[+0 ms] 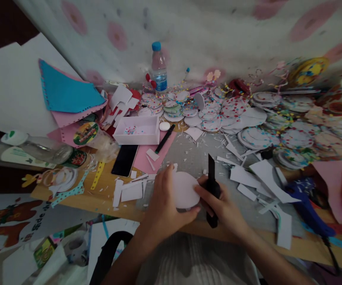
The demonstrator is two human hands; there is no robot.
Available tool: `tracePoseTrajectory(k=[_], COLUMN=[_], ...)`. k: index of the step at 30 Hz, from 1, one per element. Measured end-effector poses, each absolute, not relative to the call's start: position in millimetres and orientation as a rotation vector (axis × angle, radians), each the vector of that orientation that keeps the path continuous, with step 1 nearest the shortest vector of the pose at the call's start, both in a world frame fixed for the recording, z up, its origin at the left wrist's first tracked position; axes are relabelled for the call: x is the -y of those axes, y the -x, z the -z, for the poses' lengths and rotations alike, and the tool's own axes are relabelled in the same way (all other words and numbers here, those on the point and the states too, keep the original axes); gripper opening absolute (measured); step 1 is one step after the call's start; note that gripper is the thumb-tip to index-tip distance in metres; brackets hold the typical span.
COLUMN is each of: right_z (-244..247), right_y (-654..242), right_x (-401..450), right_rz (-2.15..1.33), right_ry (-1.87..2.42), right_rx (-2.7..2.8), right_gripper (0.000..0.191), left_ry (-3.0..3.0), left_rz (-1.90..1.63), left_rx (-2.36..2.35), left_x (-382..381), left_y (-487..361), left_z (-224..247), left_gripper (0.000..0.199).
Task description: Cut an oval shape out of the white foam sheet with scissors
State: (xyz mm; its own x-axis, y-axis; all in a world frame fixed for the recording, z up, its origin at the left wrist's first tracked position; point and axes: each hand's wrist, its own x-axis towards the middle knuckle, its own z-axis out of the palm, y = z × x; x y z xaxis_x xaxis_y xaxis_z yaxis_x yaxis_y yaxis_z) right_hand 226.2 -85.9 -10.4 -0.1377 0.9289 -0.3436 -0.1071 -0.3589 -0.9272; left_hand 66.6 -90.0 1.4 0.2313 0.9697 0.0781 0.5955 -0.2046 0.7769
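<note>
A white round disc [185, 190] is held just above the table's front edge. My left hand [166, 202] is wrapped round its left side, thumb along the lower edge. At the disc's right side, the fingertips of my right hand [218, 202] touch its edge. That hand also grips a black utility knife [212, 188], its dark blade pointing up and away from me. White paper offcuts [132, 190] lie left of my hands, and larger curved scraps [270, 180] lie to the right on the grey mat [185, 148].
A white box [138, 136], black phone [125, 160] and black pen [165, 138] lie at left centre. Behind stand a water bottle [159, 71] and several stacks of decorated discs [209, 118]. A blue glue gun [310, 211] lies right; large bottles [43, 149] lie left.
</note>
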Motion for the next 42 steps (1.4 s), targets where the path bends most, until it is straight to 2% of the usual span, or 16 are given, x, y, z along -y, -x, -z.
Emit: tracePoseTrajectory(k=[5, 9, 12, 15, 21, 25, 32, 36, 39, 42], right_z=[14, 17, 17, 19, 22, 24, 28, 22, 16, 10], right_y=[-221, -222, -223, -223, -225, -229, -228, -238, -247, -250], right_x=[89, 91, 90, 92, 95, 95, 98, 91, 90, 94], right_rz=[-1.665, -1.751, -1.757, -1.737, -1.737, -1.682, -1.802, -1.566, -1.193, -0.932], right_ry=[1.246, 1.152, 1.131, 1.137, 1.117, 1.135, 0.860, 1.078, 1.357, 1.344], right_rx=[0.772, 0.637, 0.626, 0.686, 0.826, 0.927, 0.842, 1.039, 1.546, 1.960], right_gripper=[0.035, 0.033, 0.032, 0.033, 0.032, 0.032, 0.034, 0.036, 0.027, 0.031], left_ry=[-1.864, -1.508, -1.077, -0.765, -0.587, -0.612, -0.344, -0.100, -0.002, 0.120], left_rz=[-0.917, -0.937, -0.998, -1.062, -1.113, -1.050, -0.961, -1.043, -1.019, -0.990], left_rx=[-1.559, -1.376, -1.132, -1.096, -1.115, -1.186, -1.048, -1.015, -0.948, -0.898], left_x=[92, 89, 84, 80, 75, 76, 79, 77, 75, 75], left_y=[-68, -61, -60, -63, -66, -63, -70, -68, -67, -71], left_z=[-1, -5, -5, 0, 7, 9, 9, 5, 4, 4], left_gripper=[0.092, 0.088, 0.066, 0.040, 0.023, 0.022, 0.026, 0.020, 0.019, 0.018])
